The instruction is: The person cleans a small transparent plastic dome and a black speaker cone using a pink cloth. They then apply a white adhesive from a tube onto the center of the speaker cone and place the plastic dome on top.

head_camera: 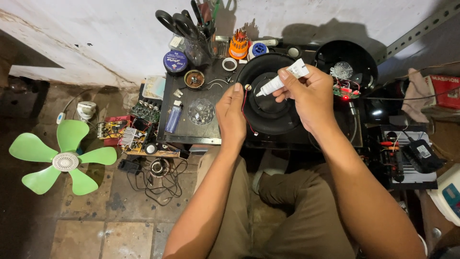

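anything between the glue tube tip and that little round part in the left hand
Nothing visible. The tube in the right hand points its tip at the small round part pinched by the left hand; only open space lies between, over the black dish.

A small white glue tube [282,79] with a printed label is pinched in the right hand [311,98], its nozzle slanting down and to the left over the black round housing. At the back of the desk [191,132] lies a round blue tin [175,61] with a printed lid, just left of the clear tool cup. A red cardboard box [444,91] with white lettering sits at the far right edge, beside a draped cloth. Below it, a black device carries a small white sticker label [423,150]. In the lower right corner a white appliance shows a blue panel [452,193].
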